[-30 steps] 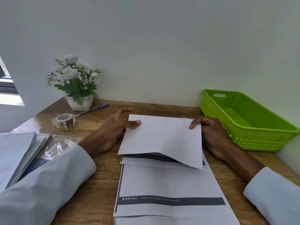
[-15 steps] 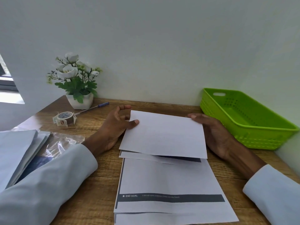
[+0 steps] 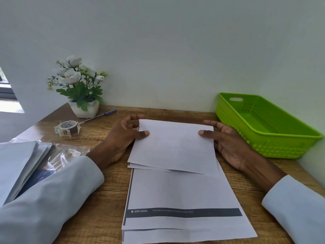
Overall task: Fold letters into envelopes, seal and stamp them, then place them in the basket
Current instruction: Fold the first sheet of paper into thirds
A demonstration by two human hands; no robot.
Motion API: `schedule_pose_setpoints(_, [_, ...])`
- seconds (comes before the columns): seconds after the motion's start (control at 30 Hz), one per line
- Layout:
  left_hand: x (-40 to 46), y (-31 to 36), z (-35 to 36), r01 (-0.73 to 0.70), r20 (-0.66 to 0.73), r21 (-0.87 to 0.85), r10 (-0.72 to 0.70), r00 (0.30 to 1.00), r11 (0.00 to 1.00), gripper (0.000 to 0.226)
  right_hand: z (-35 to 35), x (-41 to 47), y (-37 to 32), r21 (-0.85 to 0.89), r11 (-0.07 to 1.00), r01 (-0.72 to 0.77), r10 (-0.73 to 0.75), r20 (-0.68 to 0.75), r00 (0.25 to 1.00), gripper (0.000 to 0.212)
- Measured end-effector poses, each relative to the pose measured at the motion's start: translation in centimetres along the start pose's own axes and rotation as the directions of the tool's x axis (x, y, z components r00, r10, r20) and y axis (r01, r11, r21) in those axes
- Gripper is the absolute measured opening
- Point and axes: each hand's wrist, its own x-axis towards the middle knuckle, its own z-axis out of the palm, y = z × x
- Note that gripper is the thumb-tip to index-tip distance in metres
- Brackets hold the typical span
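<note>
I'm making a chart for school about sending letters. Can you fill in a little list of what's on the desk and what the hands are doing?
Letter: top sheet folded over on a paper stack
Left hand: thumb pinching the fold's left edge
Right hand: thumb on the fold's right edge
Basket: green, on the right, nothing seen inside
Envelopes: piled at the left
Stamp roll: beside a pen
Plant: white pot, by the wall

Both hands [image 3: 123,138] [image 3: 228,141] on folded letter [image 3: 174,147] beside basket [image 3: 263,138]
</note>
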Motion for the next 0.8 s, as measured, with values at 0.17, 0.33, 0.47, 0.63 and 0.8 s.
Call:
schedule_pose_setpoints(0.17, [0.1, -0.1, 0.0, -0.009, -0.009, -0.043, 0.008, 1.0, 0.999, 0.055, 0.0, 0.1, -0.2, 0.012, 1.0, 0.011, -0.01, -0.049, 0.999, 0.073])
schedule_pose_setpoints(0.33, [0.0, 0.0, 0.1, -0.003, 0.001, -0.058, 0.003, 1.0, 0.998, 0.056, 0.0, 0.3, -0.2, 0.02, 0.999, 0.029, -0.028, -0.089, 0.996, 0.064])
schedule_pose_setpoints(0.47, [0.1, 0.0, 0.1, 0.003, 0.009, -0.066, -0.003, 1.0, 0.998, 0.056, 0.3, 0.3, -0.4, -0.143, 0.989, 0.049, -0.061, -0.087, 0.994, 0.052])
schedule_pose_setpoints(0.63, [0.0, 0.0, 0.2, 0.004, 0.008, -0.059, -0.003, 1.0, 0.998, 0.056, 1.7, 1.7, -1.5, -0.636, 0.741, 0.216, -0.241, 0.049, 0.969, 0.029])
schedule_pose_setpoints(0.8, [-0.1, -0.2, 0.2, 0.003, 0.014, -0.057, -0.002, 1.0, 0.998, 0.052, 4.5, 3.3, -2.8, -0.841, 0.434, 0.322, -0.163, 0.278, 0.947, 0.035])
